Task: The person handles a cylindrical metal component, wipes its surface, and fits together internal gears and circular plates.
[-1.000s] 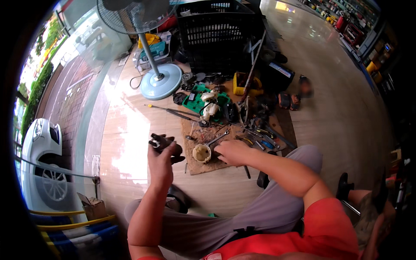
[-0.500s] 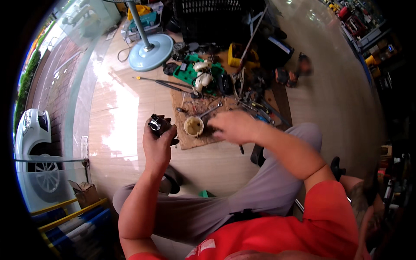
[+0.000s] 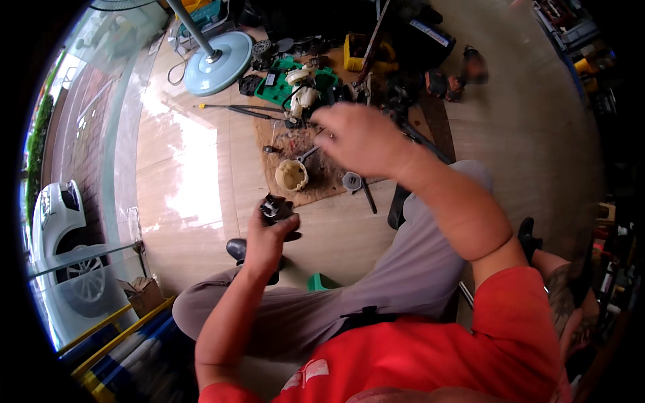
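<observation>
My left hand (image 3: 269,238) grips a dark metal part (image 3: 274,209) with a shiny top. My right hand (image 3: 359,138), blurred, is raised over the stained board (image 3: 316,195), fingertips near a wrench (image 3: 309,153); anything in it is unclear. A cream plastic housing (image 3: 291,174) lies on the board, a small grey round piece (image 3: 351,180) and a dark bar (image 3: 369,195) to its right. Farther back are a green plastic case (image 3: 272,91), white plastic machine parts (image 3: 302,102) and scattered dark pieces, partly hidden by my hand.
A fan stand (image 3: 218,64), yellow container (image 3: 359,59), black box (image 3: 430,37) and orange-black power tools (image 3: 450,84) sit beyond. Another person's bare leg (image 3: 544,258) is at right. A glass pane with a white car (image 3: 57,228) outside borders the left.
My right hand has lifted forward and up from beside the cream housing, uncovering the grey round piece. My left hand still grips the metal part, now farther right. The view has shifted.
</observation>
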Tool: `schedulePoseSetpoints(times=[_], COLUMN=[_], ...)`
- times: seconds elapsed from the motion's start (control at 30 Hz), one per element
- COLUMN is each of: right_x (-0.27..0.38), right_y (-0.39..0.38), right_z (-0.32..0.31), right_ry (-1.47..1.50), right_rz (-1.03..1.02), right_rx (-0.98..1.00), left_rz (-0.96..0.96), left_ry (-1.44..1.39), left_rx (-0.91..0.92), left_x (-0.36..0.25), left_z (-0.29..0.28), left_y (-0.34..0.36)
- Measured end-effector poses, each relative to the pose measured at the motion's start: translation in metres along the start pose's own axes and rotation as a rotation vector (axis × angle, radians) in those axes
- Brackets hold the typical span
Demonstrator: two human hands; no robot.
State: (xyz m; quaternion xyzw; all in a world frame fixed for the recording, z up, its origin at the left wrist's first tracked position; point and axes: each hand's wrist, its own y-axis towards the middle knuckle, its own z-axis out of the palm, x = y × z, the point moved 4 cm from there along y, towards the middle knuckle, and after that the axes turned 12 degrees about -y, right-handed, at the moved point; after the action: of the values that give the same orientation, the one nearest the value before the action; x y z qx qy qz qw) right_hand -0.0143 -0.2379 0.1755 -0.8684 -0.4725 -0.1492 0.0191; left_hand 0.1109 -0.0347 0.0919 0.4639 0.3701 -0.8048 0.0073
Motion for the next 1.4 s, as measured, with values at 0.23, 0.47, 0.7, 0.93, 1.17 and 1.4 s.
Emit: schedulePoseSetpoints(times=[0.23,0.47,0.7,0.93,1.17,1.4], right_x=[0.040,0.030,0.038,0.041,0.045,0.040], right_y=[-0.040,-0.066,-0.071,-0.070,-0.077,-0.077], right_z=[0.077,0.102,0.096,0.101,0.110,0.137], right_ry=[-0.032,0.323,0.498,0.478,0.474,0.470], right_rz=[-0.170,-0.103,-0.187,-0.239,-0.223,-0.301], right_rx=[0.571,0.627,0.483,0.413,0.450,0.417], left_rz=[0.074,0.156,0.205,0.161,0.168,0.063], left_ry=[0.096,0.296,0.281,0.218,0.269,0.413], left_rx=[0.168,0.211,0.185,0.171,0.117,0.140], left_x=[0.053,0.065,0.056,0.071,0.087,0.090], left_z=[0.010,0.012,0.011,-0.001,-0.007,-0.016], left_y=[0.016,0.019,0.007,0.016,0.016,0.025])
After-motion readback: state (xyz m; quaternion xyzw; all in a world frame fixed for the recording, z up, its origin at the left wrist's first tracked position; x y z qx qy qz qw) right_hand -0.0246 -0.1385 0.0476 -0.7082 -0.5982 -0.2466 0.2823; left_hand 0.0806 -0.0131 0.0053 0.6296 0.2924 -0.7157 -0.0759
